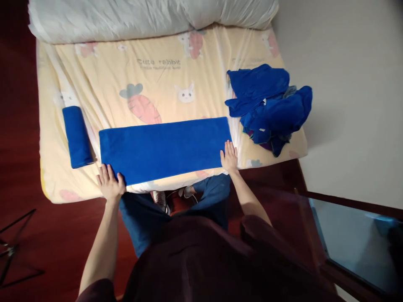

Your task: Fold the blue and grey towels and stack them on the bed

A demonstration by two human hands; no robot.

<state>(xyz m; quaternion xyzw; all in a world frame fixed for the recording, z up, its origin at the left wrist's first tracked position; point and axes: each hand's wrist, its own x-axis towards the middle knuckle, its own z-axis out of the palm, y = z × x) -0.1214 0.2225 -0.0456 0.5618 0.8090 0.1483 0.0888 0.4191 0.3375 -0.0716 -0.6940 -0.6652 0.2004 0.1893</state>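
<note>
Blue cloth (165,151) in a long, flat strip lies on a rabbit-print bed sheet (210,63), spanning the gap between two bare hands. The left hand (111,184) rests at its near left corner, the right hand (229,157) at its near right; both have fingers extended and grip nothing. Just beyond the left hand, further left, is a blue roll (77,136); beyond the right hand, further right, a crumpled blue pile (270,107). Smoothing well likely calls for light, even pressure from both palms, with edges straight. The hands partly hide the near corners; layers and pile pieces cannot be counted. A pale bundle (151,19) beyond both hands is cut off above.
</note>
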